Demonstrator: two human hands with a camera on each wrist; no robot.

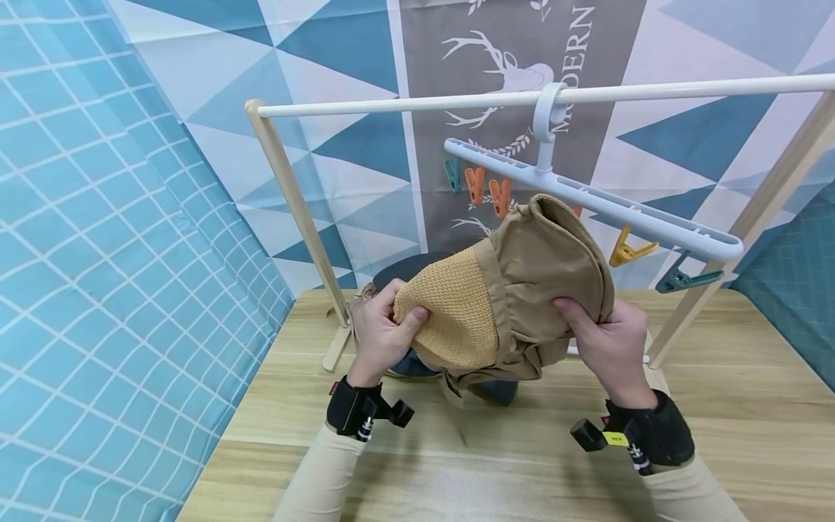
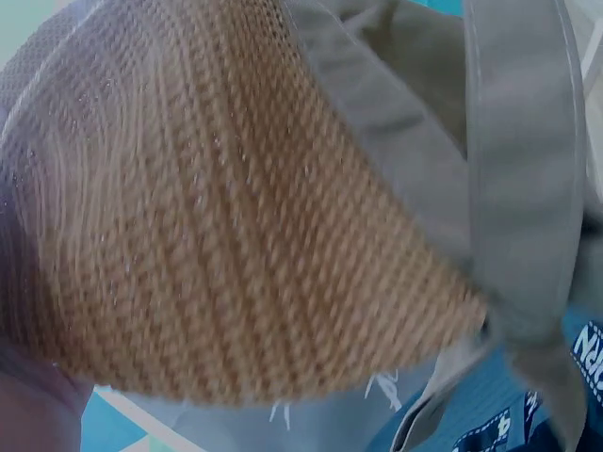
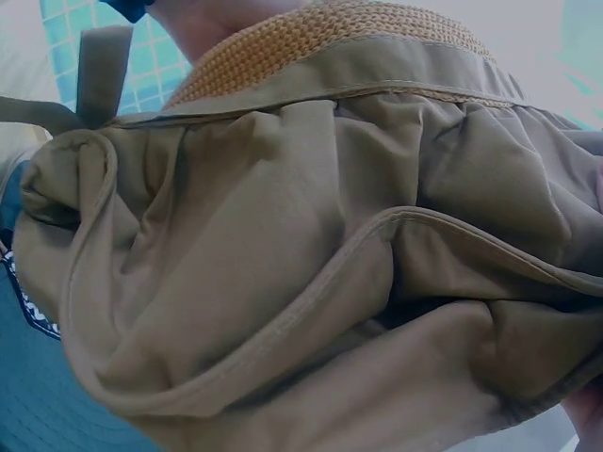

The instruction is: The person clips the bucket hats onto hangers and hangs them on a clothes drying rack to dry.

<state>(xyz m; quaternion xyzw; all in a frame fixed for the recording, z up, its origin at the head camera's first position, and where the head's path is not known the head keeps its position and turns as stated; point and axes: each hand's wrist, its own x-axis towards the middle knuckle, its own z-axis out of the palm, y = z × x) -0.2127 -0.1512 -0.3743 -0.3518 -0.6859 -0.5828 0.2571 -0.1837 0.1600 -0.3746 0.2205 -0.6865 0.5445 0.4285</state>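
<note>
A sun hat (image 1: 459, 308) with a yellow woven straw crown and a khaki cloth brim is held up sideways above the table. My left hand (image 1: 381, 330) pinches the straw crown at its left end, thumb on the near side. The cloth brim (image 1: 548, 268) is gripped by my right hand (image 1: 613, 348), whose thumb lies over the fabric while the other fingers are hidden behind it. In the left wrist view, a cloth tie (image 2: 523, 169) hangs beside the straw weave. Folds of the brim (image 3: 236, 245) fill most of the right wrist view.
Behind the hat, a white rail (image 1: 391, 105) on wooden posts carries a pale blue hanger (image 1: 587, 192). Orange clips (image 1: 475, 185), a yellow clip (image 1: 629, 249) and green clips (image 1: 688, 279) hang from it. Dark blue hats (image 1: 404, 268) lie partly hidden on the wooden table (image 1: 424, 471).
</note>
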